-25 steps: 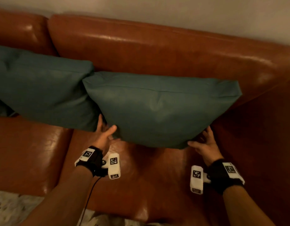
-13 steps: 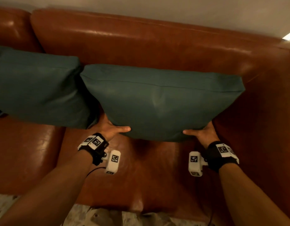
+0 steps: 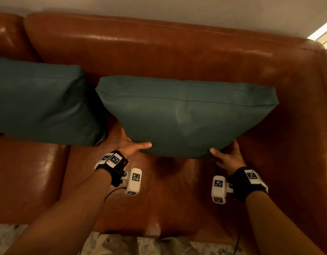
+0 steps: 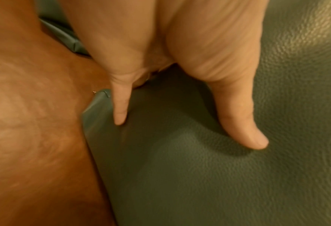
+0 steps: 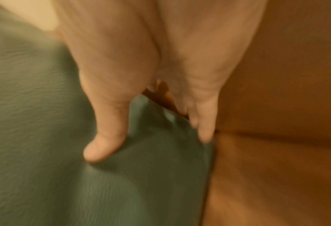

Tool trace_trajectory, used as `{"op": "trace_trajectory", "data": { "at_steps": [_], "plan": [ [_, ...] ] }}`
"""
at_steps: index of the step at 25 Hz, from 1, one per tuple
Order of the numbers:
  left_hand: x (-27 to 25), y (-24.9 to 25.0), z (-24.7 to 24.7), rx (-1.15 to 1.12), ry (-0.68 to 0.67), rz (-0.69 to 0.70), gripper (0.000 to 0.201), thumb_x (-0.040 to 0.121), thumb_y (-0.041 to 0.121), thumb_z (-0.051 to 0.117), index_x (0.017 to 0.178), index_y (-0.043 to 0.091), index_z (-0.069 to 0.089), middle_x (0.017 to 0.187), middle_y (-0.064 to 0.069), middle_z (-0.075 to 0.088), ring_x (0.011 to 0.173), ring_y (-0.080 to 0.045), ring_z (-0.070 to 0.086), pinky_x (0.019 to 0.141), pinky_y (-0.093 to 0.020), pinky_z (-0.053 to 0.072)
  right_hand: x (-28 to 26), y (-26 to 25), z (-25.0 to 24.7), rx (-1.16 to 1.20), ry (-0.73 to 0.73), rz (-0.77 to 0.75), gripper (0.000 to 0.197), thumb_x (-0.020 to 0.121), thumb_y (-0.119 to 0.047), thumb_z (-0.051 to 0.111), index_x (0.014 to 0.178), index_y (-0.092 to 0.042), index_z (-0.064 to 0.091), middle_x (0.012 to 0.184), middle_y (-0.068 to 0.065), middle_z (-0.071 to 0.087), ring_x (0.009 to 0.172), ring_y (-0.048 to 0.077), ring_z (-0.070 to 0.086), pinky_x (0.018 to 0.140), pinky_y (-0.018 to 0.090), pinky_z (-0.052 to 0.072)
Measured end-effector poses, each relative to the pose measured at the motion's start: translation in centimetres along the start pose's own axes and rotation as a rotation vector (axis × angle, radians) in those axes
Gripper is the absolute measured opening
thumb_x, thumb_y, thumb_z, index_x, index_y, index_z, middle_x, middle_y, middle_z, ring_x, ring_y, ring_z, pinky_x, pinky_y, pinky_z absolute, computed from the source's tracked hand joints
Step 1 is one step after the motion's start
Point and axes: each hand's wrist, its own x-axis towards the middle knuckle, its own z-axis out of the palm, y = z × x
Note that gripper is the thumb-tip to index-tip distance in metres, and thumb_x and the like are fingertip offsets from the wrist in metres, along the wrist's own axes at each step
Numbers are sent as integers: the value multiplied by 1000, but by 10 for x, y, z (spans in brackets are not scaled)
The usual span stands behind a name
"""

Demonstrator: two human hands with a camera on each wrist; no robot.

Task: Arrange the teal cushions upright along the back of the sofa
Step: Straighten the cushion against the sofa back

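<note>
Hands hold one teal cushion [image 3: 184, 115] by its two bottom corners. The left hand [image 3: 130, 147] grips the bottom left corner, with the thumb lying on the front and the fingers tucked behind. In the left wrist view the thumb [image 4: 236, 116] presses a soft dent into the cushion [image 4: 218, 168], and a finger lies by the stitched edge. The right hand [image 3: 228, 157] grips the bottom right corner the same way, and in the right wrist view its thumb [image 5: 106, 134] sits on the front of the cushion [image 5: 44, 137], though that picture is blurry. This cushion is fat and puffy, a long rectangle with a seam running along its top. Its skin is bumpy like leather. It stands upright in front of the sofa back, near the right arm of the brown leather sofa [image 3: 168, 52]. I cannot tell if its bottom edge touches the seat. A second teal cushion [image 3: 39, 105] stands upright just beside it on the left, leaning on the sofa back. The sofa is smooth and shiny, with soft wrinkles on the seat. Each wrist wears a black band [image 3: 113, 166] with white blocks that carry black and white square patterns [image 3: 136, 177]. No words can be read.
</note>
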Motion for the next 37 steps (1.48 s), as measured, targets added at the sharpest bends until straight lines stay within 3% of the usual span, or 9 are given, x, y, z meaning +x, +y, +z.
{"op": "trace_trajectory", "data": {
  "at_steps": [2, 6, 10, 14, 21, 24, 27, 32, 37],
  "plan": [
    [-6, -8, 0, -60, 10, -65, 102, 53, -1, 89, 138, 16, 35, 125, 6, 57, 110, -8, 58, 82, -10, 50, -10, 17, 4, 162, -75, 186, 108, 64, -7, 82, 147, -37, 19, 140, 4, 44, 117, 30, 49, 89, 54, 49],
    [-28, -25, 6, -364, -69, -462, 74, 57, 24, 90, 120, 21, 53, 137, -9, 53, 121, -31, 55, 87, -47, 56, -29, 40, 17, 672, -98, 427, 112, 55, -48, 76, 149, -29, 19, 133, 28, 42, 118, 46, 49, 69, 55, 57],
    [-23, -15, 18, -954, -101, -630, 154, 14, 30, 97, 147, 6, 25, 152, -21, 31, 142, -41, 29, 94, -60, 46, -28, 21, 39, 929, -181, 322, 113, 53, -88, 47, 147, -29, 25, 137, 16, 40, 108, 44, 51, 93, 63, 43],
    [-8, 6, 27, -945, -95, -532, 159, 9, 38, 95, 148, 11, 23, 156, -18, 26, 142, -40, 28, 87, -59, 52, -19, -15, 51, 897, -224, 198, 76, 68, -88, 32, 111, -31, 56, 119, 2, 56, 108, 37, 52, 101, 67, 35],
    [-12, 16, 25, -756, -103, -541, 117, 11, 44, 94, 114, 11, 50, 137, -17, 45, 131, -41, 42, 80, -61, 52, -15, -12, 47, 836, -202, 221, 91, 68, -87, 36, 142, -33, 34, 124, 3, 52, 102, 36, 52, 100, 67, 39],
    [-20, 13, 22, -759, -78, -576, 142, 8, 42, 94, 136, 12, 39, 140, -18, 39, 136, -43, 37, 76, -60, 55, -19, -2, 46, 781, -170, 273, 101, 67, -89, 33, 148, -29, 24, 151, 15, 32, 121, 42, 45, 98, 63, 42],
    [-25, 10, 10, -713, -97, -612, 153, 13, 42, 95, 147, 20, 25, 150, -21, 28, 133, -45, 39, 66, -53, 60, -27, 15, 48, 696, -105, 339, 87, 78, -82, 22, 150, -33, 16, 151, 21, 31, 135, 42, 35, 92, 62, 40],
    [-52, 16, -19, -450, -79, -577, 78, 82, 37, 67, 148, 24, 26, 150, -18, 37, 120, -33, 54, 67, -34, 59, -52, 53, 73, 291, -63, 429, 56, 95, -42, 42, 144, -16, 35, 132, 16, 55, 112, 33, 58, 92, 55, 47],
    [-71, 5, -98, -194, -12, -516, 44, 90, 36, 60, 131, 25, 48, 139, -10, 54, 115, -25, 59, 86, -33, 46, -109, 53, 144, -46, -228, 399, 43, 93, -33, 54, 132, -16, 48, 115, 8, 62, 113, 27, 57, 94, 44, 47]
  ]
}}
